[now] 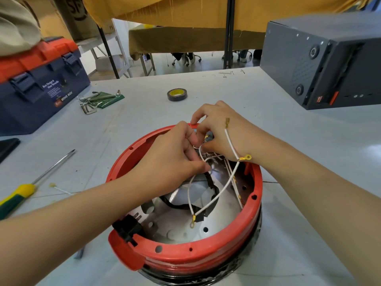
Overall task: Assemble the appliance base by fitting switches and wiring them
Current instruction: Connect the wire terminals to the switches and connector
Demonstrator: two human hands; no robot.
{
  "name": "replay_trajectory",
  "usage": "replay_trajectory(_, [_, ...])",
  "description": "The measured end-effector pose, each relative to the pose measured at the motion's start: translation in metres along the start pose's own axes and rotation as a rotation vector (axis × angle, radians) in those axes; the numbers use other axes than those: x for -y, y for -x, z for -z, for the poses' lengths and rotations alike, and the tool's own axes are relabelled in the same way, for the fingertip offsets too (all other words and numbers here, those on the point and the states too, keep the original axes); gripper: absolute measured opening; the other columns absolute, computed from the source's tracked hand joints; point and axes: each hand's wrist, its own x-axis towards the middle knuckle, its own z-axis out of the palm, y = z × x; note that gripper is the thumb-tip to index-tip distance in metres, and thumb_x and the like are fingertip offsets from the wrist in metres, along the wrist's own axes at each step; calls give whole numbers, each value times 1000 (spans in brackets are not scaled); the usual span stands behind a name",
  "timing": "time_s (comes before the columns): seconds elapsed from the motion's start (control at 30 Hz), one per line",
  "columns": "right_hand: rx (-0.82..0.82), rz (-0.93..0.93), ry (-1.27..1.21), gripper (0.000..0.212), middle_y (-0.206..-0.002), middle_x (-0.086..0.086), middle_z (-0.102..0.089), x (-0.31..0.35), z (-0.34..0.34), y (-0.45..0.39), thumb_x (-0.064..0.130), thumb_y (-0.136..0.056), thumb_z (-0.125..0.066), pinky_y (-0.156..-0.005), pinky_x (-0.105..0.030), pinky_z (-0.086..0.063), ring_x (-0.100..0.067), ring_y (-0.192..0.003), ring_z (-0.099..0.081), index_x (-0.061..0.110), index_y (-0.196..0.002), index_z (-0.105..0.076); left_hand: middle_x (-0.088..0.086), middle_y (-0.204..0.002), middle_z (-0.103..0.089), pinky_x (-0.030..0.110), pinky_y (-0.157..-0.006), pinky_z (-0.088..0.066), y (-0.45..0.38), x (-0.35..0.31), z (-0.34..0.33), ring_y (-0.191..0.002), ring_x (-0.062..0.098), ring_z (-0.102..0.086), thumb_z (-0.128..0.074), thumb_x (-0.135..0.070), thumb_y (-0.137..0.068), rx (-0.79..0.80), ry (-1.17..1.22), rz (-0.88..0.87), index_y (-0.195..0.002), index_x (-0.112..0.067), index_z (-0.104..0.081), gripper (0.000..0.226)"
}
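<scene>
Fingers (193, 141) curled, pinching white wires (206, 159)

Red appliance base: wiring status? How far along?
Done: the black connector block sits fitted in the near rim of the round red plastic base. In hand: both the left hand and right hand pinch thin white wires at the far rim. Left: several gold ring terminals hang unattached; the yellow-handled screwdriver lies unused.

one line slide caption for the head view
Both hands, left and right, pinch white wires inside red appliance base.
</scene>
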Motion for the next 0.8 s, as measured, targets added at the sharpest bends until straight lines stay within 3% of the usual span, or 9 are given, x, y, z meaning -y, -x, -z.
replay_trajectory(0.17, [-70, -6, 12, 12, -114, 8, -56, -3, -8, -1, 12, -73, -72, -78, -30, -39, -9, -90, -29, 20, -66, -66, -7, -63, -69, 37, -67, -54, 0, -1, 0, -55, 3, -61, -81, -19, -70, 41, 18, 47, -87, -22, -46, 40])
replay_trajectory(0.3, [-92, -15, 13, 11, -110, 9, -57, -3, -9, -2, 13, -73, -73, -77, -32, -40, -8, -88, -29, 18, -67, -66, -7, -61, -69, 34, -66, -52, 0, -1, 0, -53, 2, -60, -82, -20, -69, 55, 32, 80, -86, -20, -46, 41])
replay_trajectory(0.5, [-112, -34, 18, 35, -107, 4, -58, 0, -9, -4, 9, -73, -65, -77, -42, -45, -17, -89, -40, 29, -55, -42, 0, -64, -70, 43, -71, -55, 3, -6, -3, -59, 12, -65, -82, -21, -67, 65, 1, 34, -85, -17, -44, 42])
replay_trajectory(0.6, [-137, -43, 59, 37, -107, 0, -57, 2, -12, -6, 8, -75, -60, -75, -43, -46, -24, -90, -47, 29, -56, -37, 1, -64, -70, 44, -70, -55, 4, -7, -3, -60, 16, -66, -82, -27, -63, 75, 13, 30, -85, -16, -43, 46])
replay_trajectory(0.67, [-142, -22, 78, 30, -107, 3, -58, 2, -11, -7, 8, -76, -62, -75, -42, -45, -18, -90, -40, 26, -59, -45, -1, -64, -70, 40, -68, -56, 3, -6, -2, -58, 13, -66, -81, -27, -65, 68, -4, 35, -86, -17, -44, 44])
replay_trajectory(0.8, [-76, -29, -6, 17, -112, 8, -58, -5, -7, -7, 11, -77, -65, -83, -33, -41, -13, -91, -35, 23, -65, -61, -8, -59, -67, 18, -58, -44, 1, -3, 2, -50, -2, -54, -80, -23, -70, 4, -139, -34, -80, -26, -49, 33])
